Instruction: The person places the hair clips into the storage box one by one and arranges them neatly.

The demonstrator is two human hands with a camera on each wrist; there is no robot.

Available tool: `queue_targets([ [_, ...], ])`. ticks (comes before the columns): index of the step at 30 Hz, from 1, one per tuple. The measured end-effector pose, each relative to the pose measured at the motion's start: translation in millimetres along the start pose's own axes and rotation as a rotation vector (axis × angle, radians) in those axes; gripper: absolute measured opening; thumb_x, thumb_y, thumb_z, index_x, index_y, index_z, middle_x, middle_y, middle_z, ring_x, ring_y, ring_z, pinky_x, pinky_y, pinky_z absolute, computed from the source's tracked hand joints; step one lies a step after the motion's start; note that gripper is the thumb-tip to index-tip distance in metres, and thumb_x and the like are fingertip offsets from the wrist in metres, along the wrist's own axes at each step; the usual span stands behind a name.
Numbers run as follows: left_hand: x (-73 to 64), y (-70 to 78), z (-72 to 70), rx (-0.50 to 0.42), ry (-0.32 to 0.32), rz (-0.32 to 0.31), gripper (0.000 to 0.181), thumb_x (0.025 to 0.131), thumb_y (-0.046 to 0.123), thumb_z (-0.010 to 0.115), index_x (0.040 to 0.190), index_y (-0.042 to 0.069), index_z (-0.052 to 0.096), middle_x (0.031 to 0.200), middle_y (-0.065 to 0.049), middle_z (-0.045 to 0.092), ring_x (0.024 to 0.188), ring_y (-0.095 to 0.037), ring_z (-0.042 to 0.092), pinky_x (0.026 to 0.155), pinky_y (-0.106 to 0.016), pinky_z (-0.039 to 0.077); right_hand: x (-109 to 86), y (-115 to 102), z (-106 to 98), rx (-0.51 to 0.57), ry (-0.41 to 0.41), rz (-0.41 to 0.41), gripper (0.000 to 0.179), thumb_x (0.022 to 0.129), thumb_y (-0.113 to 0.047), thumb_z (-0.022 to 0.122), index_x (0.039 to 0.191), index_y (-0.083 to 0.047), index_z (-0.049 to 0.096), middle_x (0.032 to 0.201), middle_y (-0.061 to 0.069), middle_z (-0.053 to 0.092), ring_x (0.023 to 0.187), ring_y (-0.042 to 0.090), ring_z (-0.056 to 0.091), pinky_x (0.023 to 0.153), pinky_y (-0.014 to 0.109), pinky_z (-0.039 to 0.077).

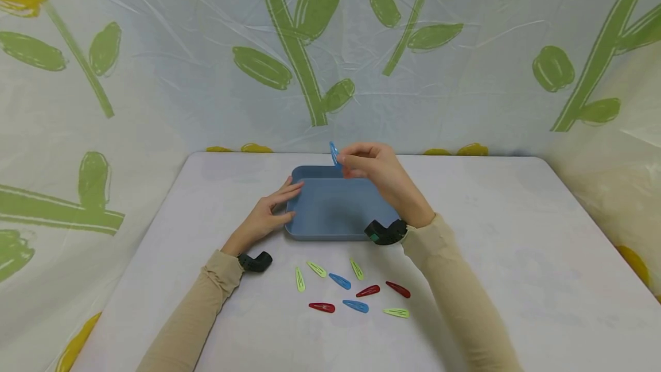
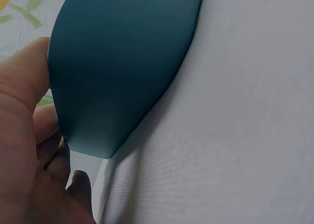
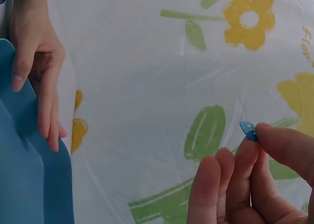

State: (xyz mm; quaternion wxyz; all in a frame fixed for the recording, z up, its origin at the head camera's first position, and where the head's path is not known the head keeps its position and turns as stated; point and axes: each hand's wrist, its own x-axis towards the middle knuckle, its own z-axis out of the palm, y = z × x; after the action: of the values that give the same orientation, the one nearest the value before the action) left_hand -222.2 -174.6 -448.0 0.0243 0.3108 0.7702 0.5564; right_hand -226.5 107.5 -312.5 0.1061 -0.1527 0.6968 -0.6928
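Note:
Between thumb and fingertips, my right hand (image 1: 379, 174) pinches a blue hair clip (image 1: 334, 154) above the back edge of a blue tray (image 1: 330, 208). In the right wrist view the clip (image 3: 248, 131) shows as a small blue end at the fingertips. My left hand (image 1: 269, 215) touches the tray's left side, fingers fairly straight along the rim; the left wrist view has the tray's outer wall (image 2: 122, 72) beside the thumb. Several hair clips lie in front of the tray: blue (image 1: 340, 281), red (image 1: 368, 291) and yellow-green (image 1: 316, 269).
The white table (image 1: 480, 257) reaches back to a hanging sheet (image 1: 206, 62) printed with yellow flowers and green leaves. Dark camera mounts sit on both wrists, the right one (image 1: 386, 232) over the tray's front right corner.

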Motion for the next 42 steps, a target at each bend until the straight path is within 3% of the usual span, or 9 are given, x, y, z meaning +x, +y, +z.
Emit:
queue_targets([
  [6, -0.3, 0.8, -0.1, 0.003, -0.004, -0.021, 0.057, 0.090, -0.011, 0.063, 0.144, -0.010, 0.044, 0.156, -0.022, 0.034, 0.151, -0.033, 0.008, 0.121, -0.045, 0.012, 10.7, 2, 5, 0.021, 0.017, 0.018, 0.017, 0.092, -0.018, 0.072, 0.100, -0.003, 0.072, 0.091, 0.009, 0.066, 0.088, 0.036, 0.062, 0.092, 0.042, 0.053],
  [10, -0.1, 0.9, 0.0, -0.001, -0.007, -0.031, 0.058, 0.090, -0.011, 0.063, 0.144, -0.009, 0.044, 0.156, -0.020, 0.034, 0.152, -0.031, 0.007, 0.121, -0.049, 0.011, 17.7, 5, 8, 0.037, 0.030, 0.030, 0.015, 0.093, -0.015, 0.069, 0.101, -0.001, 0.072, 0.097, 0.009, 0.066, 0.086, 0.033, 0.063, 0.089, 0.040, 0.055],
  [22, 0.1, 0.4, -0.3, -0.001, -0.010, -0.028, 0.058, 0.090, -0.011, 0.063, 0.145, -0.009, 0.043, 0.156, -0.019, 0.034, 0.152, -0.030, 0.007, 0.121, -0.045, 0.011, 36.8, 27, 9, 0.077, 0.025, 0.060, 0.012, 0.095, -0.011, 0.066, 0.098, -0.001, 0.072, 0.095, 0.008, 0.065, 0.078, 0.022, 0.062, 0.086, 0.038, 0.056],
  [31, -0.3, 0.6, -0.4, -0.017, -0.008, -0.031, 0.057, 0.090, -0.012, 0.063, 0.144, -0.011, 0.044, 0.156, -0.023, 0.034, 0.151, -0.034, 0.007, 0.121, -0.045, 0.013, 49.8, 46, 14, 0.086, 0.038, 0.116, 0.014, 0.096, -0.009, 0.064, 0.101, 0.002, 0.070, 0.096, 0.013, 0.064, 0.080, 0.026, 0.061, 0.083, 0.036, 0.056],
  [42, 0.2, 0.2, 0.0, -0.029, 0.002, -0.039, 0.057, 0.089, -0.012, 0.063, 0.143, -0.010, 0.045, 0.155, -0.021, 0.035, 0.152, -0.032, 0.008, 0.121, -0.044, 0.012, 62.0, 72, 21, 0.090, 0.075, 0.193, 0.019, 0.094, -0.010, 0.066, 0.104, 0.005, 0.070, 0.089, 0.007, 0.065, 0.076, 0.021, 0.061, 0.078, 0.033, 0.057],
])
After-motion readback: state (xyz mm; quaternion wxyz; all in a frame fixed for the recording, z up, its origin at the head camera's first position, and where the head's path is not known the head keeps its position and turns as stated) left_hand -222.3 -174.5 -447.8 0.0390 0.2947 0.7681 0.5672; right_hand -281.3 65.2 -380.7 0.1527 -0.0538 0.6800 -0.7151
